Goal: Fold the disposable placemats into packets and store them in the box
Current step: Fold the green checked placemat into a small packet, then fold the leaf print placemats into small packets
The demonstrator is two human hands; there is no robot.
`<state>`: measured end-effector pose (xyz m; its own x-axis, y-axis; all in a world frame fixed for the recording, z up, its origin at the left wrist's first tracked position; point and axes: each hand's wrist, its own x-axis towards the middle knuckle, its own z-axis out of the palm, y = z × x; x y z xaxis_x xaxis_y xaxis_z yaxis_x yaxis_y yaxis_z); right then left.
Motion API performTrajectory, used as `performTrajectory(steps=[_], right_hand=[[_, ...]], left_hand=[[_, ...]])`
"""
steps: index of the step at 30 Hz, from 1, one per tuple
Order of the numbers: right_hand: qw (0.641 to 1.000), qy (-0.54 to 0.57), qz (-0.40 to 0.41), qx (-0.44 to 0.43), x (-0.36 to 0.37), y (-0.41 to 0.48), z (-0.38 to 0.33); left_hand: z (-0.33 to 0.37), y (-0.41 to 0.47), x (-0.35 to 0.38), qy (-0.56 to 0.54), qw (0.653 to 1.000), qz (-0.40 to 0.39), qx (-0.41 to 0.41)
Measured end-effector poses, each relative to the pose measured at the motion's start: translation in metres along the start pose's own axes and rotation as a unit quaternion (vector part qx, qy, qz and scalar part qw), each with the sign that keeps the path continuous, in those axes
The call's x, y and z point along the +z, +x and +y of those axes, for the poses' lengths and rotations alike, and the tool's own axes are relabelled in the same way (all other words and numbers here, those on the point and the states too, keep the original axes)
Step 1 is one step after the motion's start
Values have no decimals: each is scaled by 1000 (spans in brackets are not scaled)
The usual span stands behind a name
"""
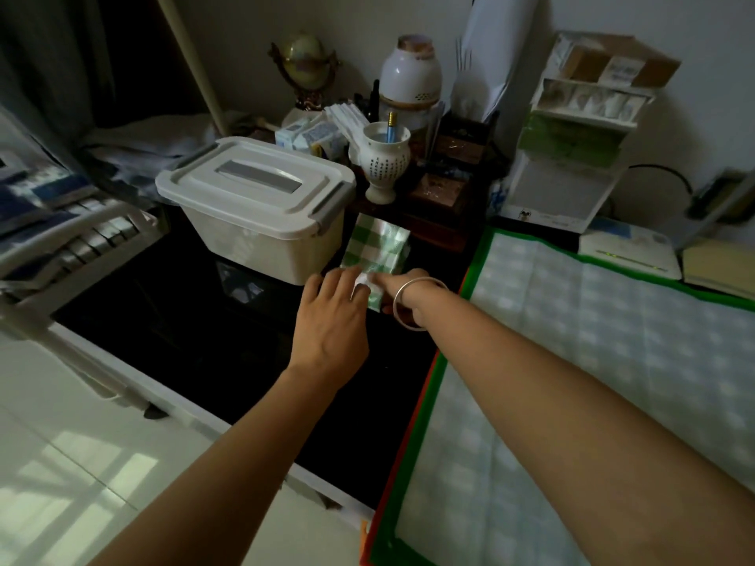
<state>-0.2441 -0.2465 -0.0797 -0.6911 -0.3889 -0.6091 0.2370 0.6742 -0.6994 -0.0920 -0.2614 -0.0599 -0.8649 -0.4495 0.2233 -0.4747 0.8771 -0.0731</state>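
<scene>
The closed box (261, 206) is set on the table (184, 320), beyond and left of the fingers. The left hand (331, 320) is stretched forward, back upward, its fingers (347, 279) laid lightly bent on the near edge of the folded placemat packet (378, 245), which lies just beyond them beside the box. The right hand (408, 281) is placed at the same edge. Its fingers are hidden, so their hold cannot be told.

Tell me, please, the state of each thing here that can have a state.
box: lid on, latches down.
folded packet: folded, outside the box, held.
flat placemat: unfolded, spread flat.
left hand: fingertips on the packet.
right hand: holds the packet.
</scene>
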Motion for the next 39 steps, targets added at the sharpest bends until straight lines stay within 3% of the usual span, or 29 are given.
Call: performTrajectory(steps=[7,21,24,29,34,36,39], right_hand=[[995,81,-60,-20,3,-1,-12],[983,121,-40,-131,-28,-58,23],[979,124,-5,-165,-43,-88,46],[956,12,96,-275,-91,-145,126],[868,-261,225,-357,-158,-188,243],[864,-340,206,-309,-177,-202,273],[860,-443,108,-228,-199,-229,301]], left_hand=[[-8,-5,10,-51,998,-18,-44],[8,-32,1,-123,991,-10,-59],[20,-45,-7,-156,986,-9,-59],[68,-75,-25,-228,973,-35,24],[149,-113,-38,-234,941,-197,143],[178,-120,-39,-216,932,-225,183],[204,-135,-42,-167,920,-249,254]])
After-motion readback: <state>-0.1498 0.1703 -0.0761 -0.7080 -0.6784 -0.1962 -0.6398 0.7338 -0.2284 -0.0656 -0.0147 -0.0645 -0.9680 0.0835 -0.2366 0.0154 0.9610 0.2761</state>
